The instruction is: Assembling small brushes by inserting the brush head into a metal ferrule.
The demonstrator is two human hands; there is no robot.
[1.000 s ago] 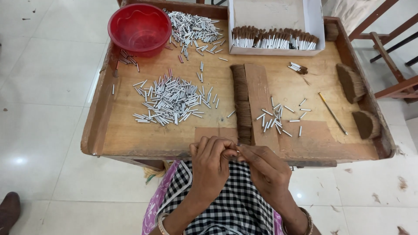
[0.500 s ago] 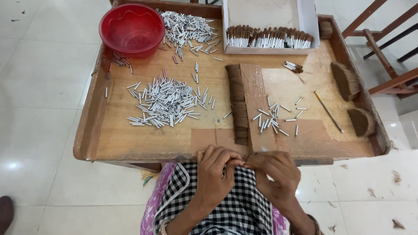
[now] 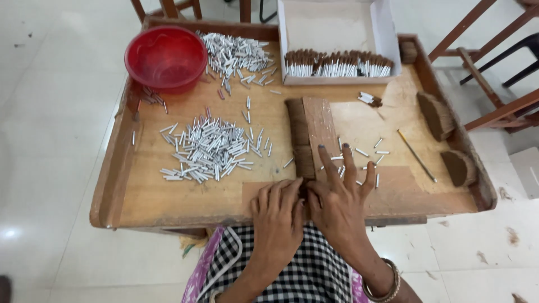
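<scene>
Head view: many sticks [image 3: 337, 64] are lined in the far box [image 3: 387, 42]; loose tubes [image 3: 210, 150] are left. Left hand [image 3: 278, 216] and right hand [image 3: 339, 193] are laid open by the brown strip [image 3: 299, 137].

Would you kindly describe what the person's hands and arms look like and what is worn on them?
Both forearms are bare, without sleeves or gloves. The right hand has dark-painted fingernails and metal bangles at its wrist. The left hand shows no ring. A black-and-white checked garment with pink edging covers the lap.
</scene>
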